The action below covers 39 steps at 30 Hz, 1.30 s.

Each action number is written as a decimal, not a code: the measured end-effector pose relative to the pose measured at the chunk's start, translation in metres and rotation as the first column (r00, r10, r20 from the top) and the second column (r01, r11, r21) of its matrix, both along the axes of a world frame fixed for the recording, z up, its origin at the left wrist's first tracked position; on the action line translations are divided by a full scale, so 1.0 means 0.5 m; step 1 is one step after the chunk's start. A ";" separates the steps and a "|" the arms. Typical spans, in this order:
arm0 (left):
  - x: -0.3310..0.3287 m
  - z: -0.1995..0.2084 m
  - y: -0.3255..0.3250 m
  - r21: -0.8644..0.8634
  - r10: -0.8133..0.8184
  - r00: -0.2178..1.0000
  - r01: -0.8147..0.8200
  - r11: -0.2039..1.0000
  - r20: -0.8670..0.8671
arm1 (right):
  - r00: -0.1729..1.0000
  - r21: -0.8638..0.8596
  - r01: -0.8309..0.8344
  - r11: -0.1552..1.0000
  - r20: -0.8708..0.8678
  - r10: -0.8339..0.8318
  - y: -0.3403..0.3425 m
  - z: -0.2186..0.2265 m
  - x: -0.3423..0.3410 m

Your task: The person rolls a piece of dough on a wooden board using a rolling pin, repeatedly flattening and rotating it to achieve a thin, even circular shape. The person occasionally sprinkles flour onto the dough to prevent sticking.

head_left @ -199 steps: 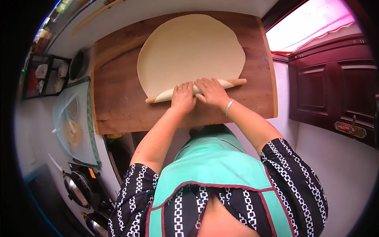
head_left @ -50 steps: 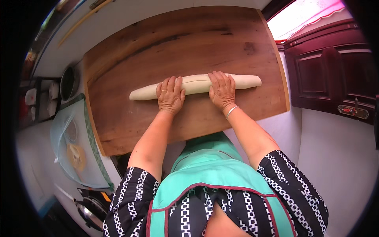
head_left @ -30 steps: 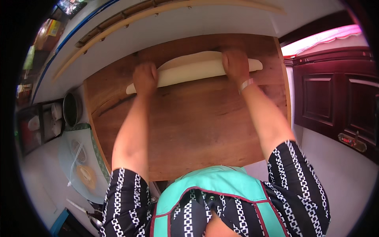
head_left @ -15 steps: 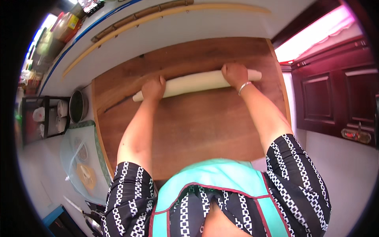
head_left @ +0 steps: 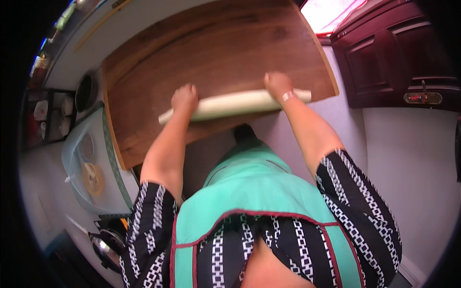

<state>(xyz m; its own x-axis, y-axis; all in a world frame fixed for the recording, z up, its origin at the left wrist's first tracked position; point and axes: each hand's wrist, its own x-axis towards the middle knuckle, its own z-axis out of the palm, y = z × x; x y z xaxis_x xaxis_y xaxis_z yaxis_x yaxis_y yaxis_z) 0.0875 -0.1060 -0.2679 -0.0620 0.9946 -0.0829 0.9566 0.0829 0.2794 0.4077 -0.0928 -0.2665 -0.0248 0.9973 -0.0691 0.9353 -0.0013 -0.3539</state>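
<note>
A long, pale rolling pin (head_left: 235, 103) lies crosswise at the front edge of the brown wooden table (head_left: 201, 53). Its middle is thicker than its ends; I cannot tell whether dough is wrapped round it. My left hand (head_left: 185, 98) is closed round the pin near its left end, with the tip sticking out beyond the fist. Near the other end my right hand (head_left: 278, 85), with a silvery bracelet (head_left: 287, 96) at the wrist, grips it the same way. Both arms are stretched forward.
At the left are a dark shelf rack (head_left: 48, 115), a round metal pot (head_left: 86, 93) and a pale-blue mesh food cover (head_left: 77, 153). A lidded pan (head_left: 105, 247) sits lower left. A dark red door (head_left: 389, 62) stands at the right. My green apron (head_left: 259, 187) is close to the table edge.
My hands have drawn the rolling pin from the far part of the table toward me, to the front edge. The view has tipped down, showing more floor and apron.
</note>
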 end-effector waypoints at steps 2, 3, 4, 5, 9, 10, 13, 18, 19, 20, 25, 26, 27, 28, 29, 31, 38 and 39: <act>0.078 -0.022 -0.004 0.060 -0.050 0.995 0.045 0.997 0.081 | 0.995 0.234 -0.098 0.967 0.051 0.088 0.003 -0.074 -0.045; 0.109 -0.027 -0.037 0.042 -0.316 0.930 0.329 0.943 -0.186 | 0.960 0.082 -0.197 0.977 0.217 0.176 -0.043 -0.019 -0.120; 0.145 -0.035 -0.082 0.281 -0.284 0.950 0.310 0.908 -0.132 | 0.984 0.392 -0.154 0.907 0.143 0.106 -0.094 -0.024 -0.145; 0.165 -0.040 -0.110 0.521 -0.259 0.964 0.255 0.815 -0.067 | 0.994 0.679 -0.105 0.727 0.063 0.085 -0.125 -0.045 -0.144; 0.162 -0.038 -0.038 0.441 -0.350 0.931 0.358 0.823 -0.103 | 0.967 0.559 -0.252 0.790 0.108 0.232 -0.048 -0.040 -0.117; 0.160 -0.021 0.034 0.287 -0.313 0.947 0.318 0.903 -0.064 | 0.948 0.406 -0.312 0.859 0.190 0.255 -0.004 -0.017 -0.124; 0.087 -0.022 0.093 0.206 -0.219 0.975 0.222 0.953 -0.038 | 0.969 0.009 -0.202 0.979 0.146 0.198 0.105 0.004 -0.107; -0.015 -0.057 -0.023 0.600 -0.147 0.964 0.255 0.758 -0.223 | 0.990 0.685 -0.127 0.718 0.133 0.049 0.006 -0.036 -0.001; -0.025 -0.063 0.003 0.545 -0.142 0.971 0.227 0.807 -0.194 | 0.992 0.679 -0.122 0.724 0.111 0.063 0.027 -0.026 -0.005; -0.039 -0.074 0.039 0.486 -0.135 0.977 0.200 0.851 -0.165 | 0.993 0.673 -0.118 0.730 0.090 0.077 0.050 -0.025 -0.008; -0.023 -0.082 0.220 0.340 -0.085 0.979 0.146 0.929 -0.187 | 0.931 0.190 -0.210 0.959 0.337 0.137 0.234 -0.033 -0.041; -0.012 -0.079 0.255 0.358 -0.074 0.978 0.141 0.923 -0.195 | 0.917 0.158 -0.218 0.963 0.371 0.146 0.277 -0.016 -0.078; 0.008 -0.079 0.279 0.355 -0.072 0.978 0.139 0.924 -0.195 | 0.899 0.103 -0.221 0.970 0.407 0.161 0.308 -0.014 -0.109; 0.070 -0.064 0.264 0.529 0.004 0.980 0.103 0.842 -0.197 | 0.950 0.460 -0.173 0.871 0.310 0.025 0.278 -0.025 -0.133; 0.115 -0.047 0.250 0.688 0.081 0.980 0.069 0.723 -0.184 | 0.983 0.756 -0.083 0.649 0.169 -0.071 0.250 -0.039 -0.148; 0.098 -0.058 0.297 0.607 -0.026 0.993 0.089 0.789 -0.111 | 0.993 0.710 -0.119 0.694 0.071 0.098 0.309 -0.045 -0.142; -0.038 -0.053 0.505 0.071 -0.007 0.988 0.018 0.997 -0.156 | 0.951 0.289 -0.251 0.924 0.251 0.179 0.537 -0.032 -0.011; -0.050 -0.074 0.470 0.320 -0.042 0.986 0.093 0.943 -0.162 | 0.990 0.600 -0.141 0.788 0.086 0.112 0.509 -0.049 0.023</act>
